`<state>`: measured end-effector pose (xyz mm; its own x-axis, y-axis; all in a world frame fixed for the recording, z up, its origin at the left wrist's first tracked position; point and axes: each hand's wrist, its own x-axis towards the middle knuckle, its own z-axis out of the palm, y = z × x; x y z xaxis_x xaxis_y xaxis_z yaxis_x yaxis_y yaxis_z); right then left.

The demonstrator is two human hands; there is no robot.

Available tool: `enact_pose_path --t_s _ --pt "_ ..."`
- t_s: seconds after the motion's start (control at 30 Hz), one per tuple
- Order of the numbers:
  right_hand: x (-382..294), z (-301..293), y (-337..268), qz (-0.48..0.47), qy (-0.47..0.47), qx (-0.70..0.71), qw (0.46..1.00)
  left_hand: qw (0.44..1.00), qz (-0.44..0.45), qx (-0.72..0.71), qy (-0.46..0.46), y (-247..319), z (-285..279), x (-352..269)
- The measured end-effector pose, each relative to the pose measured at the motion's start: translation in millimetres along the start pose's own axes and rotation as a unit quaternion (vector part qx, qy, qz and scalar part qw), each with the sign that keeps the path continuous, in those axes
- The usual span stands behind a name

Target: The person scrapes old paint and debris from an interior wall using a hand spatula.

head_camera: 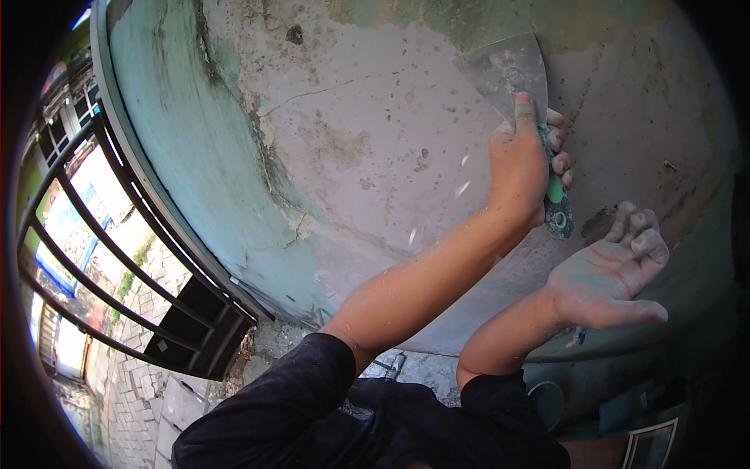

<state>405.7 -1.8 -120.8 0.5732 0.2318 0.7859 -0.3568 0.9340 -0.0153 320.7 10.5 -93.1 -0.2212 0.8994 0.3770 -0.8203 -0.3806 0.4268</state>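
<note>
My left hand (524,158) is closed around the dark and green handle of a wide putty knife (508,67), its thumb lying on the metal blade. The broad blade edge points up and to the left, over the patchy wall (363,117); whether it touches the wall cannot be told. Lower right, my right hand (609,269) is turned palm up, fingers loosely curled and thumb apart, holding nothing. Pale dust coats its skin. The wall shows pinkish-grey areas, flaking green paint, cracks and pits. Small white streaks hang in front of it near my left forearm.
A dark metal-barred gate (117,246) stands at the left beside the wall's edge, with a paved street (132,381) beyond. A small peg or screw (670,165) sticks out of the wall at the right. A round container (546,404) and dim objects stand at lower right.
</note>
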Motion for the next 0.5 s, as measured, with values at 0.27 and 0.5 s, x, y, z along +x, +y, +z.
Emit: enact_pose_path --t_s 0.27,0.5 --pt "-56.2 -1.7 12.6 0.119 -0.152 -0.099 0.976 0.997 -0.041 0.071 -0.007 11.0 -33.1 -17.6" --pt "-81.2 8.6 7.7 0.127 -0.151 -0.114 0.974 0.985 -0.050 0.164 0.013 26.4 -40.4 -22.6"
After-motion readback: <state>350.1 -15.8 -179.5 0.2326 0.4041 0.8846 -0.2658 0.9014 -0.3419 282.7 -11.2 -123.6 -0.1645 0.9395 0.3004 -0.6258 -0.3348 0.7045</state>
